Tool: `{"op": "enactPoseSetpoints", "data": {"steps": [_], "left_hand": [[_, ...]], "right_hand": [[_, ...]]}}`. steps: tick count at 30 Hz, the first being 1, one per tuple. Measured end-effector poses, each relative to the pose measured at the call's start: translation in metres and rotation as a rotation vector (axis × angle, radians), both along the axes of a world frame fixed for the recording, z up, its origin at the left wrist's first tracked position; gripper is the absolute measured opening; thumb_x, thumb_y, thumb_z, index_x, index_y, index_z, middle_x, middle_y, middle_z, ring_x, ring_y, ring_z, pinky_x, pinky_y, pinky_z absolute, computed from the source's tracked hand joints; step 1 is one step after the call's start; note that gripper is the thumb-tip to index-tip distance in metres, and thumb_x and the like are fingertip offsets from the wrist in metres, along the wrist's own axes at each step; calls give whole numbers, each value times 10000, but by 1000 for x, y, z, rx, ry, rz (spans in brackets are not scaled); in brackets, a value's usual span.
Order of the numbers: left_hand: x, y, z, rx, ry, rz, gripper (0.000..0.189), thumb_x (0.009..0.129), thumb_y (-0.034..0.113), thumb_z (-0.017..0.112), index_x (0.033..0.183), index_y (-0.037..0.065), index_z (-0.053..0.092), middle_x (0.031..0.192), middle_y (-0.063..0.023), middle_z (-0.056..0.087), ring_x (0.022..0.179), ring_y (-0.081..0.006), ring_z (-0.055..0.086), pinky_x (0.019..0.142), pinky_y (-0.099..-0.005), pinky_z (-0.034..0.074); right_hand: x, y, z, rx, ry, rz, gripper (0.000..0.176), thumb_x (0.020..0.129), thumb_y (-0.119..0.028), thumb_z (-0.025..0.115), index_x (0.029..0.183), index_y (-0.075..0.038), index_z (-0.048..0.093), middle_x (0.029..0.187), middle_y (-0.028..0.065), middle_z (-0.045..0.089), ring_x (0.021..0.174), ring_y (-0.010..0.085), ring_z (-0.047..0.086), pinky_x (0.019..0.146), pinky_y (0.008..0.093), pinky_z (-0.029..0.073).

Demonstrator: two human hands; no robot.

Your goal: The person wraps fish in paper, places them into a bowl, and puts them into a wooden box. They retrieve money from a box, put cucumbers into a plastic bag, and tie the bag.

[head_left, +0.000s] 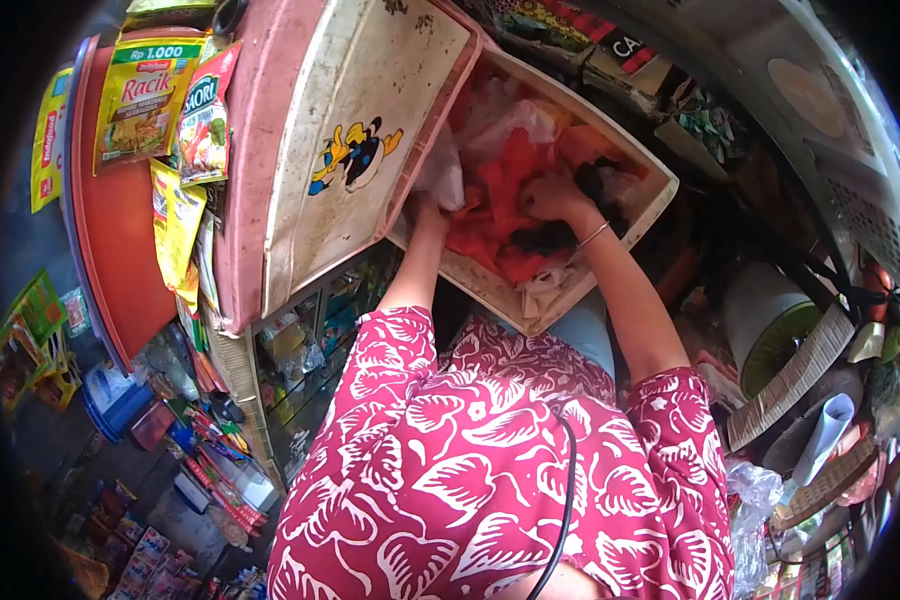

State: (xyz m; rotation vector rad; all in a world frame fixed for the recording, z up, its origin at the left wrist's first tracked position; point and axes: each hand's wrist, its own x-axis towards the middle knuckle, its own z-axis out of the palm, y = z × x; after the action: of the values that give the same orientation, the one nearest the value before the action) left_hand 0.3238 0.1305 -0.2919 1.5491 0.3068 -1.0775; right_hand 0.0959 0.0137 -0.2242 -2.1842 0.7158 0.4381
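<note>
An open drawer (588, 297) with pale edges holds red, white and black plastic bags. Inside it, my right hand (558, 197) is closed on the red plastic bag (518, 170), its fingers bent into the pile. At the drawer's left side my left hand (432, 205) touches a white plastic bag (442, 172); its fingers are mostly hidden by the bag. Black plastic (550, 238) lies below my right hand, between the red folds.
A pink and cream cabinet panel (340, 120) with a duck sticker (355, 157) stands left of the drawer. Seasoning packets (138, 105) hang at the upper left. A grey bin (770, 305) and cardboard strip (792, 375) are on the right.
</note>
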Motion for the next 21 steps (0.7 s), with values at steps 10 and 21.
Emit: {"op": "enactPoseSetpoints", "data": {"steps": [10,21], "left_hand": [[-54,-12,65,155,41,-77,398,950,193,368,1332,78,353,1315,-113,430,1182,-265,442,926,-402,420],[-109,60,220,-94,-521,-456,332,936,127,445,1247,14,422,999,-78,572,873,-132,565,766,-260,456]], "right_hand": [[-69,18,152,28,-734,-955,182,795,-27,553,971,-57,587,928,86,605,882,216,589,774,321,455],[-28,94,107,530,-616,-1294,198,874,-153,543,943,-20,413,769,86,534,685,124,517,605,298,442]]}}
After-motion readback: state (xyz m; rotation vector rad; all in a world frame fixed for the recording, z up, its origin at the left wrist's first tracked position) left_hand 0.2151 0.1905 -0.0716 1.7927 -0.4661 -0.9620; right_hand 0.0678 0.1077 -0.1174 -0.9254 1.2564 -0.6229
